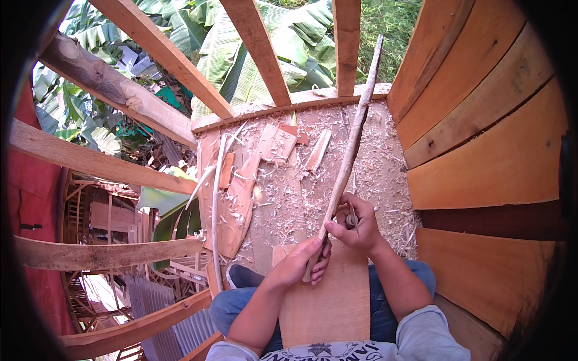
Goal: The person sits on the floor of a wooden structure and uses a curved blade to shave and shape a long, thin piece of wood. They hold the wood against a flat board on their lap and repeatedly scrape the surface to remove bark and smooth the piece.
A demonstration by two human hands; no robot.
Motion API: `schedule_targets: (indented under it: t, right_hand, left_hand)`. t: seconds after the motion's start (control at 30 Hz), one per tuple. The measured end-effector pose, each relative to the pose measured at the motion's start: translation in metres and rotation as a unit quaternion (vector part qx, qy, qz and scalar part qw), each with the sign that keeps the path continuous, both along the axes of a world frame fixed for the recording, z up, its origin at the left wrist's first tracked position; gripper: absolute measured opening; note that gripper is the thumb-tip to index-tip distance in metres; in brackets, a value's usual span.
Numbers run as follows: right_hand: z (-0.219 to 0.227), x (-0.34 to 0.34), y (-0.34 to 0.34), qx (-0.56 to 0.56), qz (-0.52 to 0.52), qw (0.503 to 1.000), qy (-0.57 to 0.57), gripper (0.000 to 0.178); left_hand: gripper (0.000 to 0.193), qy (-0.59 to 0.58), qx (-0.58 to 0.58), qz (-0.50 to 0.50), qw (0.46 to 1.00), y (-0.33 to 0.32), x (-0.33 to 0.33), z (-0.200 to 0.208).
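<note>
A long, tapering wooden stick (345,171) slants up and away from my lap, its thin tip toward the far railing. My left hand (300,262) is closed round its thick lower end. Just above, my right hand (362,227) presses its thumb against the stick. Its curled fingers hold what looks like a small knife (354,218), partly hidden by the hand. Across my thighs lies a flat wooden board (328,307), under the stick's lower end.
Curly shavings (385,162) cover the plank floor. Loose wood pieces (244,201) and a long pale strip (216,204) lie at the left. Slatted railings (259,51) bound the far and left sides; a plank wall (481,156) rises on the right. Banana leaves show beyond.
</note>
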State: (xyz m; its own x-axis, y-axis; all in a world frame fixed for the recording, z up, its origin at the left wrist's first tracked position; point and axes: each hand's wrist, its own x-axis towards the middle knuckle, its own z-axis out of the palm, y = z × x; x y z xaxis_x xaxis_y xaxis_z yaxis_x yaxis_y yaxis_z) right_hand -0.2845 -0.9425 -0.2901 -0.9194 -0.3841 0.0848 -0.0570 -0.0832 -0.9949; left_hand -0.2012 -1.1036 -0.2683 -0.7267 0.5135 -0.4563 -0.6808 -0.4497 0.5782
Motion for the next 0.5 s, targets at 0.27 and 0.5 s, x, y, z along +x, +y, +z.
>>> schedule_targets:
  t: [0.27, 0.5]
  right_hand:
    - [0.002, -0.009, 0.009, -0.015, -0.014, 0.996, 0.091, 0.055]
    - [0.015, -0.018, 0.024, 0.154, -0.08, 0.976, 0.131, 0.037]
  left_hand:
    - [0.022, 0.297, -0.443, 0.156, 0.832, -0.009, 0.0, 0.005]
    - [0.02, 0.232, -0.543, 0.199, 0.782, -0.028, -0.005, 0.022]
